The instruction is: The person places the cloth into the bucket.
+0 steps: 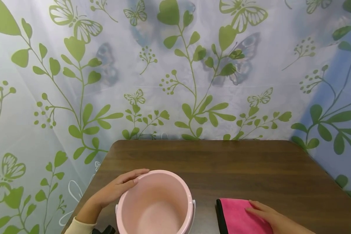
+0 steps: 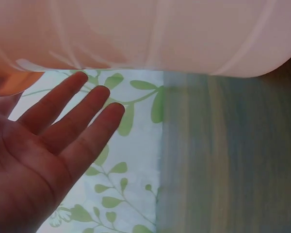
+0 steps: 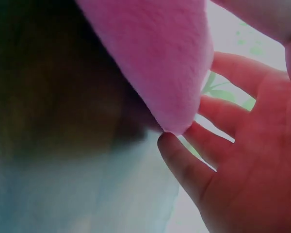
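A pink plastic bucket [image 1: 185,182] with a white handle [image 1: 194,203] stands upright on the table, its inside bare. My left hand [image 1: 114,190] rests on the bucket's rim at the upper left. In the left wrist view, this hand's fingers [image 2: 82,119] are spread and fairly straight beside the bucket's wall [image 2: 136,34]. To the right lies a folded bright pink cloth [image 1: 240,214] with a black edge. My right hand [image 1: 273,216] touches its far right side. In the right wrist view, the fingers stretch, spread, to the edge of the cloth [image 3: 160,53].
The brown wooden table [image 1: 210,159] extends behind the bucket and the cloth to its far edge. Beyond it hangs a pale curtain [image 1: 152,78] with green leaves and butterflies. A small black object [image 1: 106,230] is partly visible by the left sleeve [image 1: 79,226].
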The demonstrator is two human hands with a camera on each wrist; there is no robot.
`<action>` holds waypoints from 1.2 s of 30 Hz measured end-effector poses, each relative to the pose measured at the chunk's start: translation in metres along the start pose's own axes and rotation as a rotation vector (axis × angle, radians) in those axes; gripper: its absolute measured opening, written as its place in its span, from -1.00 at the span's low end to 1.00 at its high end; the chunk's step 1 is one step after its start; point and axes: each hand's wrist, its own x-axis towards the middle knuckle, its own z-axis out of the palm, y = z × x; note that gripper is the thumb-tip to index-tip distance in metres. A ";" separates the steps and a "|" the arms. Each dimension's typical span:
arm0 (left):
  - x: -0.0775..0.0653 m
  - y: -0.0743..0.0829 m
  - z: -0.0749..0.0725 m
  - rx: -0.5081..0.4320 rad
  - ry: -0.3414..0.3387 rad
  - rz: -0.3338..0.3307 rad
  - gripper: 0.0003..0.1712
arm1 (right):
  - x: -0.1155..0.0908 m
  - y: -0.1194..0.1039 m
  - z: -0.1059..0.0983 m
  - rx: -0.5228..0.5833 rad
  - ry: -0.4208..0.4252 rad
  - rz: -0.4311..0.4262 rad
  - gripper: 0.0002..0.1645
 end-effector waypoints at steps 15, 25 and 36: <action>-0.003 -0.008 0.006 -0.204 0.011 0.042 -0.48 | 0.000 -0.005 0.001 -0.058 0.067 -0.031 0.04; -0.002 -0.009 0.006 -0.247 -0.012 0.064 -0.48 | 0.004 -0.003 -0.004 -0.088 0.036 -0.031 -0.26; 0.000 -0.011 0.010 -0.246 -0.014 0.047 -0.48 | 0.006 -0.005 -0.009 -0.095 0.041 0.054 -0.48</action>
